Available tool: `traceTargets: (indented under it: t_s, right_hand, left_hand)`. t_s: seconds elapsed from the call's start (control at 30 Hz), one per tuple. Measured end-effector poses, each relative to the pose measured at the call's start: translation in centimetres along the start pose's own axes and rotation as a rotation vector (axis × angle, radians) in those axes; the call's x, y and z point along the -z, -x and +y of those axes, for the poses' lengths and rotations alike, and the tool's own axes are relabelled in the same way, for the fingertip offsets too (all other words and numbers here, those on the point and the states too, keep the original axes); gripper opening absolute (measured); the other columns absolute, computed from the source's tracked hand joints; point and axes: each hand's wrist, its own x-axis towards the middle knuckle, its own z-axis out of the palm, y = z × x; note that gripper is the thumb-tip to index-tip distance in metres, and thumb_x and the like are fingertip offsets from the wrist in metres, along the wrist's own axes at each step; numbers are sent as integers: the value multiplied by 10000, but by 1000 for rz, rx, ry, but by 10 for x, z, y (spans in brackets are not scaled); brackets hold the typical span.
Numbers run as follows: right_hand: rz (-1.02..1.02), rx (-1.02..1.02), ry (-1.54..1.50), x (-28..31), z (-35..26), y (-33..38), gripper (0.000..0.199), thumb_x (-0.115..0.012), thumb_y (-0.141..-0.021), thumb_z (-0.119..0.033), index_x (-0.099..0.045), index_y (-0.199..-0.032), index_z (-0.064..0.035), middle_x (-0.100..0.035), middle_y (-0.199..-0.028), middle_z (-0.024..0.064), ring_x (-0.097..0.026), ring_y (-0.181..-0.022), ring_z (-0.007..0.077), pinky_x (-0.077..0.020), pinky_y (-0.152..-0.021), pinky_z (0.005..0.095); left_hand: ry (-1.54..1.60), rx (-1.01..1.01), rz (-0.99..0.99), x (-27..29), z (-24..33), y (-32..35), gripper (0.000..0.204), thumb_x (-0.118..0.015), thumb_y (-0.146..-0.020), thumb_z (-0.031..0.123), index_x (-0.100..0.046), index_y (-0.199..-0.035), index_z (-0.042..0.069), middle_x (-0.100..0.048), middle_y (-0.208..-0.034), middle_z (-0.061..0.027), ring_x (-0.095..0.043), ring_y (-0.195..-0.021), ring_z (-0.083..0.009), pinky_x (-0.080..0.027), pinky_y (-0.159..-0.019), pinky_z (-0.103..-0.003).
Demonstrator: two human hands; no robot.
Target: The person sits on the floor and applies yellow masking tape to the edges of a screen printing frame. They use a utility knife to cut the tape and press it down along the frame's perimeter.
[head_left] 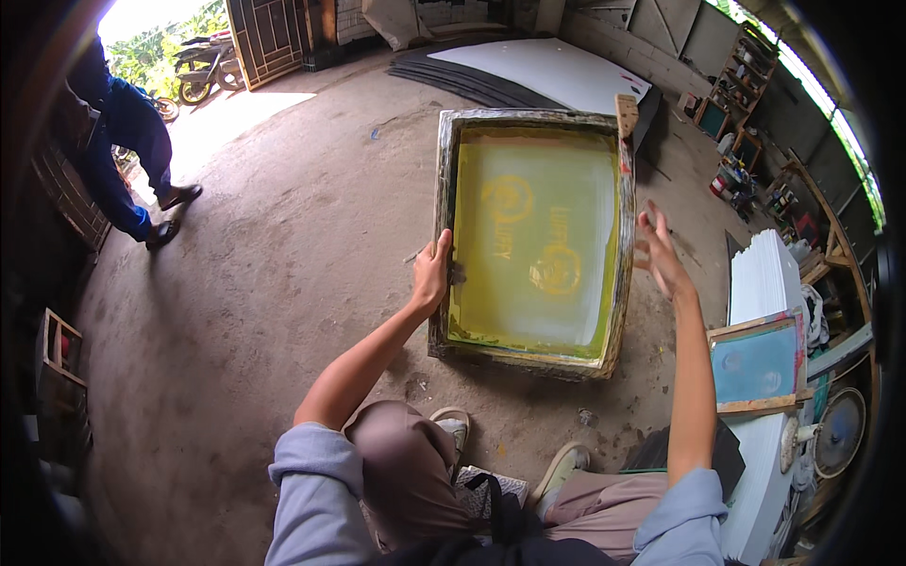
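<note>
Bare grey-brown floor [264, 311] fills the workshop, stained in places. Across its far edge lies a stack of boards [557, 68], dark ones beneath a white one. Beyond its far left corner stands a motorbike [200, 75]; at its left edge, a person in blue [137, 123]. Shelves [739, 85] stand at the far right corner. Over the middle of the floor is a yellow-green screen [533, 245] with two yellow emblems; I cannot tell whether its frame touches the ground. A smaller blue screen [755, 363] and a fan [840, 434] sit along the floor's right edge. The left hand [432, 274] grips the screen's left side; the right hand [663, 255], fingers spread wide, is just beside its right side. A wooden block [626, 115] sits at its far right corner.
</note>
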Motion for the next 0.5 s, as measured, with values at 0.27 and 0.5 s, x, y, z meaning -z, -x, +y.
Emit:
traceTargets:
  t_s: [0.27, 0.5]
  right_hand:
    - [129, -161, 222, -81, 203, 22, 646, -692, -815, -274, -434, -1320, 36, -597, -1179, 203, -571, -1101, 256, -415, -955, 335]
    - [344, -297, 367, -94, 263, 35, 550, -646, -849, -189, -463, -1304, 60, -578, -1225, 222, -568, -1125, 317, -418, -969, 368]
  left_hand:
    - [30, 436, 67, -23, -86, 1, 632, -501, -902, 564, -577, -1082, -36, -604, -944, -105, -597, -838, -175, -493, -722, -309]
    - [-381, 133, -161, -33, -140, -14, 629, -612, -825, 312, -415, -1299, -51, -445, -1261, -185, -476, -1114, -269, -413, -927, -369]
